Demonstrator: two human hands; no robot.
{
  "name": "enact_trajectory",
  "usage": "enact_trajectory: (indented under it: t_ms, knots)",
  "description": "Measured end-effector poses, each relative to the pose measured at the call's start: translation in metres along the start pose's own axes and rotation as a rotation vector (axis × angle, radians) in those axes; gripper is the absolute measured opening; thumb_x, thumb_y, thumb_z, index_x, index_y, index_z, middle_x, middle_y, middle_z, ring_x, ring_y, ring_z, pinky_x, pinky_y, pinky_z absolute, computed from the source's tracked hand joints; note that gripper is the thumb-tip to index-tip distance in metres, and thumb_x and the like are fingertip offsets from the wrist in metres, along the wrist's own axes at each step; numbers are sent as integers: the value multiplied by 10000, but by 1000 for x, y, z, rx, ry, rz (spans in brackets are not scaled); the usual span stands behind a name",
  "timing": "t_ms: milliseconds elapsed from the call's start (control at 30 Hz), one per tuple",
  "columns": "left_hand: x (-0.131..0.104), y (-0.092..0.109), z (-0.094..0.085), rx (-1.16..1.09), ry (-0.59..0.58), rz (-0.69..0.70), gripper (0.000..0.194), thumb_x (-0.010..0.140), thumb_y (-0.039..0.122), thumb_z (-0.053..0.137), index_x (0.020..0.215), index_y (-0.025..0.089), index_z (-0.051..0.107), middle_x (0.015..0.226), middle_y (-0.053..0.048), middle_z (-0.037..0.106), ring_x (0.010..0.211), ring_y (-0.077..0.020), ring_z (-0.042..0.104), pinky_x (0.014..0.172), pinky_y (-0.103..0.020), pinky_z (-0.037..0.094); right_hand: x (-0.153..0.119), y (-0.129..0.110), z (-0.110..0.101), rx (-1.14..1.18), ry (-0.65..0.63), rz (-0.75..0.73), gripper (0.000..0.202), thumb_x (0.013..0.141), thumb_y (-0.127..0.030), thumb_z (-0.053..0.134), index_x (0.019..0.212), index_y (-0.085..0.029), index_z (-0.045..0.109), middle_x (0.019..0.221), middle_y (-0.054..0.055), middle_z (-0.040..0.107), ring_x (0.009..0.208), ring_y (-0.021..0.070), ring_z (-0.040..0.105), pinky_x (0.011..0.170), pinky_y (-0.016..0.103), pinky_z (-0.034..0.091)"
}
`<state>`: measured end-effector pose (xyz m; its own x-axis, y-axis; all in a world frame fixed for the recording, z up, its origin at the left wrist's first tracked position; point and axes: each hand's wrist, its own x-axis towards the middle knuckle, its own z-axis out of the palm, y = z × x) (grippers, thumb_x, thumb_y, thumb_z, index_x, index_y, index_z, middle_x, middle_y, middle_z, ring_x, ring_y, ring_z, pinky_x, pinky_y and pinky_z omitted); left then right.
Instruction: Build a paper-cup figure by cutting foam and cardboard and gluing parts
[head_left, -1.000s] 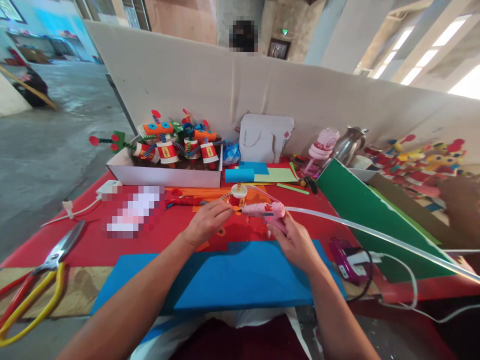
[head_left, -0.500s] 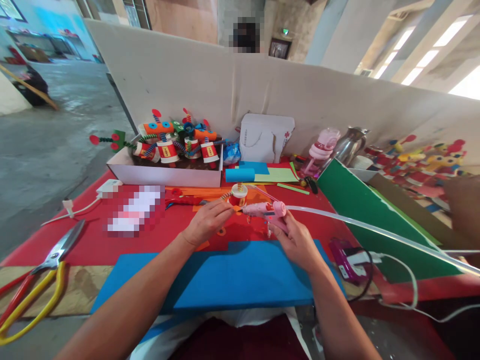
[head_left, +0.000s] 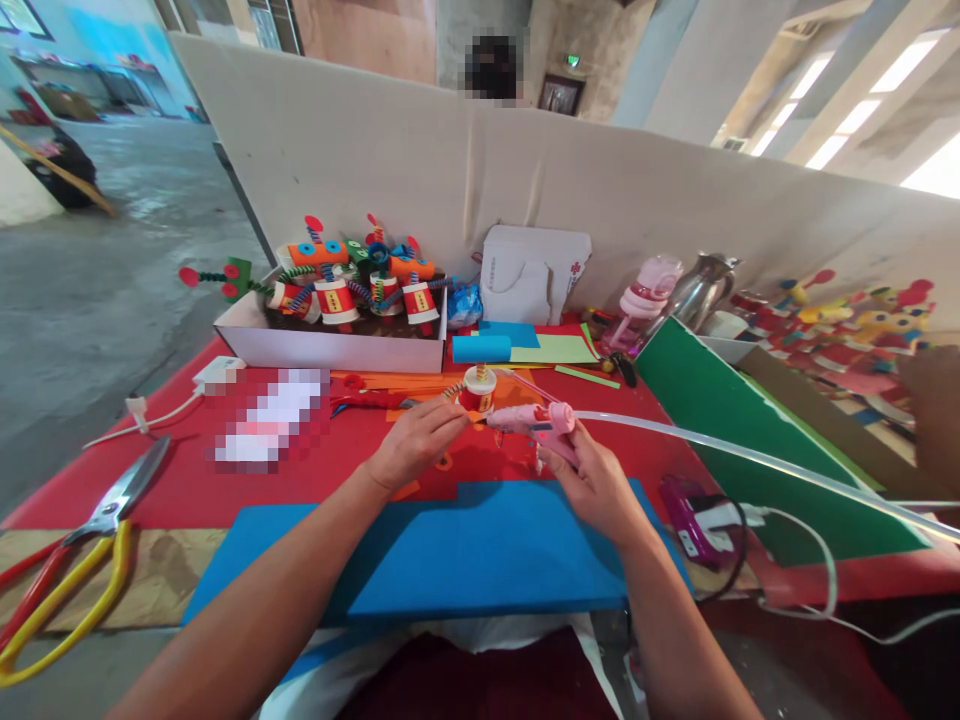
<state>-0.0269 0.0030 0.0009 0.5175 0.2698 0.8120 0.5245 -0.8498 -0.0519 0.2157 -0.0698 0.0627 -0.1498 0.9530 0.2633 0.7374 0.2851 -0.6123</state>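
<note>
- Grey concrete floor off to the left on my remote feed, white partition across the back, red table covering up front with a blue board lying along the near edge.
- Main thing I'm eyeing is the pink glue gun: it sits between the 2 hands, long axis running crosswise, nozzle aimed left, straight at the left fingertips.
- Left hand is nearly closed, fingertips pinched on what looks like a small orange piece. Nozzle and piece are super close; I can't tell if they actually touch.
- Right hand is wrapped round the gun's handle, so that's a proper grip.
- Clear glue stick pokes out the gun's back end and runs off right, passing over the green board.
- Paper cup figure stands upright just beyond the nozzle; the left hand is the nearer of the 2.
- White box full of similar figures is back left, well apart from either hand.
</note>
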Motion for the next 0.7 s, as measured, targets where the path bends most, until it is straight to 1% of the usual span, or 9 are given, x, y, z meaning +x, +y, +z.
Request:
enact_trajectory:
  t_ms: [200,367,500,700]
  knots:
    - [2,1,0,-12,11,10,175,913,92,469,999,147,611,921,-92,691,842,-166,639,790,-322,548,2,-2,2,8,8,18,357,870,-360,499,1150,-148,565,767,58,681,587,169,579,542,243,426]
    - [1,0,-1,-34,7,12,172,904,80,479,998,140,610,915,-95,689,849,-169,635,781,-316,543,1,0,2,-4,12,9,372,874,-358,497,1168,-140,561,708,37,655,542,154,542,524,236,407]
    - [0,0,0,-30,7,12,174,889,61,493,992,142,608,924,-93,685,857,-170,631,806,-322,538,-1,0,0,6,4,6,372,877,-361,498,1168,-137,557,677,23,632,510,143,517,502,231,391]
    - [-1,-1,0,-29,-4,3,180,894,71,489,1013,138,606,940,-100,687,869,-175,629,800,-325,537,1,-1,2,2,26,13,372,872,-358,498,1167,-139,553,684,28,635,526,149,535,506,232,398]
